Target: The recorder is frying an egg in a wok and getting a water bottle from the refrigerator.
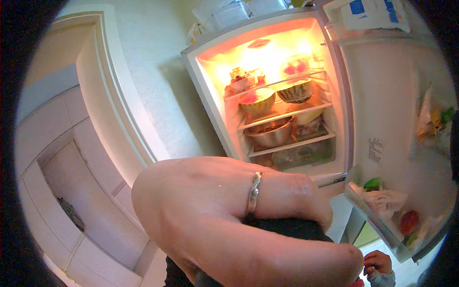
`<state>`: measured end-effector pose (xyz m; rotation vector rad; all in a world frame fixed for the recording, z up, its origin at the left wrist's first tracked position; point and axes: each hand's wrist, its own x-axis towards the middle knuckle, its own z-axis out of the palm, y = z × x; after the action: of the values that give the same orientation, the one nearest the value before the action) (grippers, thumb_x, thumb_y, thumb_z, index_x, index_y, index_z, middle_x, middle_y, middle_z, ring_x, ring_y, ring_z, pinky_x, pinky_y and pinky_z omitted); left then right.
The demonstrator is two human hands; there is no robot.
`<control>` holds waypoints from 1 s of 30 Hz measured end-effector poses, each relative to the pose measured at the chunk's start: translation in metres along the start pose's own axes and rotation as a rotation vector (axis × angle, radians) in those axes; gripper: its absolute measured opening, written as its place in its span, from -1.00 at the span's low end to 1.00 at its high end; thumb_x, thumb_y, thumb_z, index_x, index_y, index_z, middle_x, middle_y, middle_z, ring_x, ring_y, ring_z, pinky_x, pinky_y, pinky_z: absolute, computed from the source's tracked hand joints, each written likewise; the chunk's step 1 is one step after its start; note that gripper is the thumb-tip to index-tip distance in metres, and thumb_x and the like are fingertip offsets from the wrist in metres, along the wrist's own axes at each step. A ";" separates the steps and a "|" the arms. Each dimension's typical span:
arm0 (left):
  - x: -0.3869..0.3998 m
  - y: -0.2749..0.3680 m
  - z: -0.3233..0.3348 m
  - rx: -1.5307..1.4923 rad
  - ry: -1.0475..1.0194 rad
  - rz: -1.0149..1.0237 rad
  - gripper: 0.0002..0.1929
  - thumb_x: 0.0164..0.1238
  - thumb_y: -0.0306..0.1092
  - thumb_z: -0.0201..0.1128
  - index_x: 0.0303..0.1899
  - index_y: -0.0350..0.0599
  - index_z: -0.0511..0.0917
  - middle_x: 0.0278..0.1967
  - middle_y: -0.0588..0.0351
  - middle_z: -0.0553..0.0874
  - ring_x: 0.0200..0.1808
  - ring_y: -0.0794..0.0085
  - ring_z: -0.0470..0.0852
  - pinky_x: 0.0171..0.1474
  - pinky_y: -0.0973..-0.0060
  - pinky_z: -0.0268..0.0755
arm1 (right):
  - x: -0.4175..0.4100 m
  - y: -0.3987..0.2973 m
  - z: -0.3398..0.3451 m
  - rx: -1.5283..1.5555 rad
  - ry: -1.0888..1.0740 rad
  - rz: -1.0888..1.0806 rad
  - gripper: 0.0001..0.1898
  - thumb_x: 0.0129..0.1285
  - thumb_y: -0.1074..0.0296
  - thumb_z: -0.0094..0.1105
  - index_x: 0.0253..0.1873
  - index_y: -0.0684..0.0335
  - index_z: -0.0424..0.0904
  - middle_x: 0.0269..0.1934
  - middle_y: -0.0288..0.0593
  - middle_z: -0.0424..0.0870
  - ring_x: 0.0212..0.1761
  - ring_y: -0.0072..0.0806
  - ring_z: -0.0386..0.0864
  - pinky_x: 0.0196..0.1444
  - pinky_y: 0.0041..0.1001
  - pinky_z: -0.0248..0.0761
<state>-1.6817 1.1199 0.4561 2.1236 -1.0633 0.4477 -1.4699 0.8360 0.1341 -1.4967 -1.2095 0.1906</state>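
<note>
My left hand (200, 204) fills the lower middle, very close to the camera, its back towards me. A twisted silver-coloured ring (254, 193) circles one bent finger. The thumb stretches along the bottom towards the right. Dark material (287, 228) shows between finger and thumb; whether I grip it is not clear. My right hand is out of view. Beyond stands a refrigerator (211, 95), its door (380, 97) swung wide to the right. On its lit shelves are two cut watermelon pieces (257, 101) (296, 92) and a metal bowl (269, 134).
Another person's small hand (378, 262), in a grey sleeve, is at the lower right below the door bin (373, 227). Plastic containers (231, 14) sit on top of the refrigerator. A clear drawer (304, 153) lies under its shelves. At left is a doorway frame (118, 89) beside tiled wall.
</note>
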 end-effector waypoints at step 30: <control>-0.044 -0.050 -0.001 -0.212 0.126 -0.040 -0.47 0.09 -0.35 0.42 0.09 -0.28 0.41 -0.10 -0.35 0.58 -0.05 -0.06 0.61 -0.01 0.10 0.50 | 0.021 -0.004 0.007 0.065 0.026 0.086 -0.50 0.09 -0.25 0.23 -0.30 0.16 0.72 -0.33 -0.11 0.67 -0.29 -0.30 0.62 -0.24 -0.38 0.50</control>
<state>-1.6683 1.1656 0.4098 1.9013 -0.9519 0.4243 -1.4671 0.8549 0.1448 -1.4915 -1.1085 0.2649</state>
